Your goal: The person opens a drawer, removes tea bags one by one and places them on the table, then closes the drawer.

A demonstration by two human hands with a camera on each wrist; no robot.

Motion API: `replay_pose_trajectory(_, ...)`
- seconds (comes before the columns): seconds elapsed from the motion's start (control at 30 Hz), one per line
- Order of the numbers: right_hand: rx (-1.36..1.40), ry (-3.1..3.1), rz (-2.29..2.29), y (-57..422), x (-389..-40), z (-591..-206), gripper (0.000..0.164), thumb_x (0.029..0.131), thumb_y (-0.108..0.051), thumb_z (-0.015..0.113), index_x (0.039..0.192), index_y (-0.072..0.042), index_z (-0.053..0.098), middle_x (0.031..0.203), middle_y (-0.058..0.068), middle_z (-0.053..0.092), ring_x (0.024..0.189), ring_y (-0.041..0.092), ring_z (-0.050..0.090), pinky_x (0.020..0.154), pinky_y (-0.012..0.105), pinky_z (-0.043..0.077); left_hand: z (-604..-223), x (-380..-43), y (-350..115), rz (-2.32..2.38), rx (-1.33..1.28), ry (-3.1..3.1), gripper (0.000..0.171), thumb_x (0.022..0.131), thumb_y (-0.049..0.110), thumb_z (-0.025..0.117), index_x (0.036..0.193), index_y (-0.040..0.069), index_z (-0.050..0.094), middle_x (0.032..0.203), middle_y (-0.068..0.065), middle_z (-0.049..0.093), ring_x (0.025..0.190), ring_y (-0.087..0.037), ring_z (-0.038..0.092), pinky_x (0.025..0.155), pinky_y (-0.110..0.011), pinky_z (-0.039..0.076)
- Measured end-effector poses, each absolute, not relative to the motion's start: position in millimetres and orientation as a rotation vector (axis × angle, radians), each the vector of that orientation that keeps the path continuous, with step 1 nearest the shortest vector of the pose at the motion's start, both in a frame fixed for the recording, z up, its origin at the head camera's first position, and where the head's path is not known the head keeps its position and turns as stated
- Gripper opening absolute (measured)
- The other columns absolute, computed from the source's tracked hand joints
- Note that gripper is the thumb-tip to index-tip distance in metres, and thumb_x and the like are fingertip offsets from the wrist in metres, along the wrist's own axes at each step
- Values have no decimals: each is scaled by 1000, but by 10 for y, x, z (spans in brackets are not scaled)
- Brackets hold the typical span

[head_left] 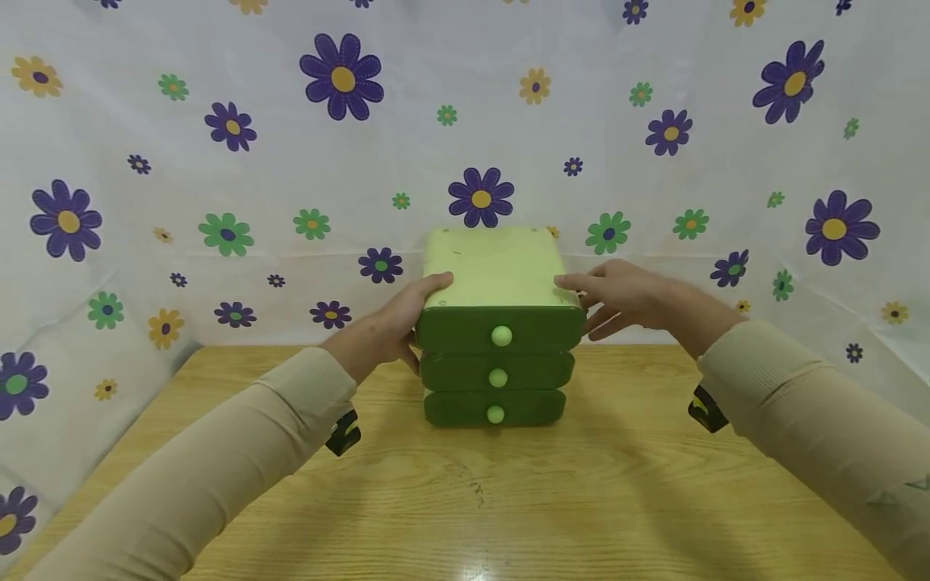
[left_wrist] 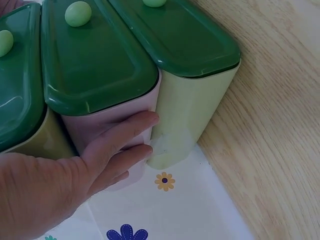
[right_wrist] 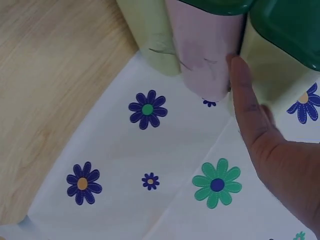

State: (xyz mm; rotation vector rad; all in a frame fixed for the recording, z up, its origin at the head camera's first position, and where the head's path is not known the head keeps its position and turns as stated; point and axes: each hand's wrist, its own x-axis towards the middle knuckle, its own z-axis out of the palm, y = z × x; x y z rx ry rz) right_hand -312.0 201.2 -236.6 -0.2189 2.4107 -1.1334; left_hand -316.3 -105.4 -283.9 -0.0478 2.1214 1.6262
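Observation:
A small three-drawer unit (head_left: 501, 266) stands on the table with a pale yellow-green top, dark green drawer fronts (head_left: 465, 329) and round light green knobs. My left hand (head_left: 395, 323) lies against its left side, thumb on the top edge. In the left wrist view its straight fingers (left_wrist: 127, 131) reach along the pink side of the middle drawer. On the other side, my right hand (head_left: 628, 294) has its thumb at the top's right edge and its fingers spread beside the unit. The right wrist view shows an extended finger (right_wrist: 242, 85) beside the pink middle section.
Under the unit is a wooden table (head_left: 479, 500) with light grain. A white cloth (head_left: 291, 177) printed with purple, yellow and green flowers hangs close behind the unit and along both sides. Dark wrist devices (head_left: 344, 434) show under both sleeves.

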Motion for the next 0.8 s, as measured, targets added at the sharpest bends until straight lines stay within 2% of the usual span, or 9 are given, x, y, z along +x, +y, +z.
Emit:
replay_pose_trajectory(0.1, -144, 2459, -1143, 1902, -3171, -2304, 82, 98, -59, 50, 150, 3, 35, 149, 28, 44, 118, 39, 63, 89, 43, 58, -2840, -3151, -1062, 1629, -53, 2128, 86, 91, 73, 38, 153, 16, 22, 135, -23, 46, 123, -47, 48, 83, -71, 49)
replay_pose_trajectory(0.33, -1, 2481, -1107, 1666, -3283, -2189, 86, 96, -57, 54, 153, 2, 26, 152, 27, 38, 125, 50, 54, 86, 48, 59, -2848, -3144, -1060, 1634, -54, 2129, 87, 91, 73, 39, 153, 14, 23, 136, -23, 45, 124, -48, 48, 85, -72, 48)
replay_pose_trajectory(0.43, 25, 2487, -1078, 1605, -3319, -2178, 84, 94, -54, 58, 151, 1, 27, 150, 26, 39, 125, 51, 53, 86, 49, 59, -2859, -3143, -1052, 1629, -57, 2130, 87, 91, 73, 39, 152, 13, 24, 135, -23, 47, 122, -47, 49, 84, -72, 48)
replay_pose_trajectory(0.6, 46, 2466, -1056, 1540, -3363, -2177, 81, 95, -44, 62, 149, 3, 25, 151, 25, 37, 128, 51, 50, 93, 54, 55, -2848, -3136, -1050, 1620, -64, 2136, 85, 91, 74, 39, 150, 14, 27, 133, -22, 49, 121, -47, 51, 85, -72, 48)
replay_pose_trajectory(0.8, 65, 2458, -1112, 1526, -3399, -2187, 83, 94, -40, 65, 150, 4, 22, 152, 25, 35, 129, 53, 49, 93, 55, 54, -2817, -3139, -1068, 1612, -80, 2143, 84, 90, 75, 39, 151, 17, 28, 138, -22, 44, 122, -50, 49, 86, -73, 47)
